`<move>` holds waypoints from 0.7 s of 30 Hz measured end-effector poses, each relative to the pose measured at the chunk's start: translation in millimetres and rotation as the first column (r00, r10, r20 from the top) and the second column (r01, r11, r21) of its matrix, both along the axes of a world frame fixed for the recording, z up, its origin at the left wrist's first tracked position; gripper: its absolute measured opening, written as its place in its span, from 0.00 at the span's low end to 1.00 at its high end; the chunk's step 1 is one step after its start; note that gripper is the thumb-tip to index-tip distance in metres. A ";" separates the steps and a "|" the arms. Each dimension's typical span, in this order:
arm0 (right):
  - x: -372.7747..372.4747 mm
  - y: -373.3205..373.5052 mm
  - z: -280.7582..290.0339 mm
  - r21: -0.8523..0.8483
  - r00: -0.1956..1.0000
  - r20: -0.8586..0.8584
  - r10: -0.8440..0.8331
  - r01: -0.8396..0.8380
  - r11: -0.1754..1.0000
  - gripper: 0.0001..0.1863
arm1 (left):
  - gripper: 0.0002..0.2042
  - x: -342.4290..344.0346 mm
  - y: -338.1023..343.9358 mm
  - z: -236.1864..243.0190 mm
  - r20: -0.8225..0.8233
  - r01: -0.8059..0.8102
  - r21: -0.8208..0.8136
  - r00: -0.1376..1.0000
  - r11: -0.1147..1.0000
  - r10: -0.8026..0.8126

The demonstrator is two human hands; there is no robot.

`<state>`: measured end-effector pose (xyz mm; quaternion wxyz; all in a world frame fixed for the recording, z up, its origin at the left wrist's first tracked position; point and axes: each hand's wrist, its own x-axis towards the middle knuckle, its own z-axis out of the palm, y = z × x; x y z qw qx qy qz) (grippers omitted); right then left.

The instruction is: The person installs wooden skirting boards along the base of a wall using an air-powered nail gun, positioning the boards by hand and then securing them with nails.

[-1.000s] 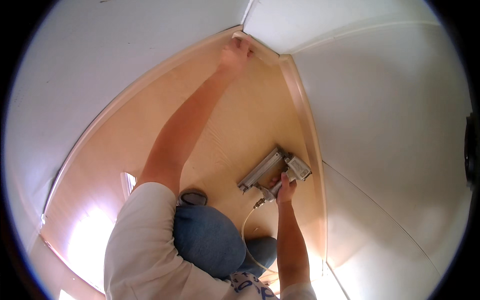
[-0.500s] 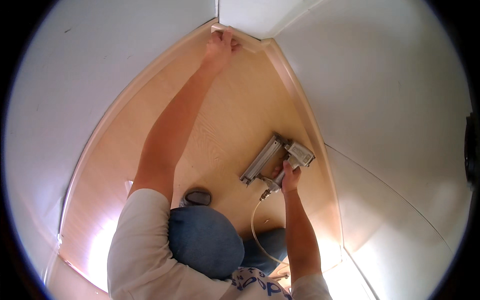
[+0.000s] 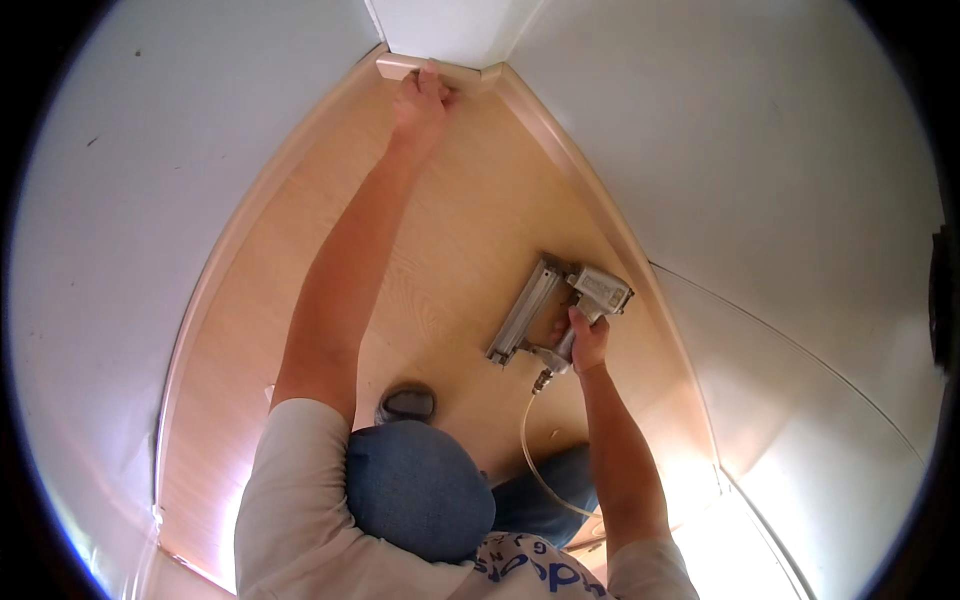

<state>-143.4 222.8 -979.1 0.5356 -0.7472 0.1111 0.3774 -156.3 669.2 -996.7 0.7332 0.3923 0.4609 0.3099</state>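
At the far end of the wood-look floor, my left hand point(image 3: 424, 105) reaches out with its fingers closed on a short pale skirting piece point(image 3: 395, 67). The piece lies along the foot of the narrow far wall, between two long skirting strips. My right hand point(image 3: 589, 342) is wrapped round the handle of a silver-grey pneumatic nail gun point(image 3: 524, 308). The gun is held over the floor on the right side, well apart from my left hand. A pale air hose point(image 3: 530, 455) runs from its fitting back toward my body.
Long skirting strips edge the floor on the left point(image 3: 262, 178) and right point(image 3: 575, 165), below light grey wall panels point(image 3: 760, 190). My shoe point(image 3: 407, 403) and bent denim knee point(image 3: 420, 490) are on the floor near the middle. A small wood chip point(image 3: 554, 434) lies by the hose.
The whole view has shifted and turned slightly. My left hand sits a little further right along the skirting piece. The nail gun stays in my right hand, in nearly the same pose.
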 end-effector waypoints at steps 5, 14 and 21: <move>2.3 -3.3 -4.4 0.018 0.999 0.019 0.042 -0.042 0.999 0.12 | 0.23 4.1 4.2 -9.3 0.070 -0.048 -0.022 0.996 0.999 0.049; 2.9 -1.3 -1.5 0.056 1.000 0.012 0.007 -0.008 0.998 0.13 | 0.21 3.3 12.1 -21.8 0.010 -0.019 0.116 1.000 0.993 0.018; 0.5 1.9 -6.8 0.080 1.000 0.022 0.011 -0.013 0.997 0.12 | 0.19 9.9 5.6 -29.3 -0.031 -0.044 0.260 0.998 0.965 0.054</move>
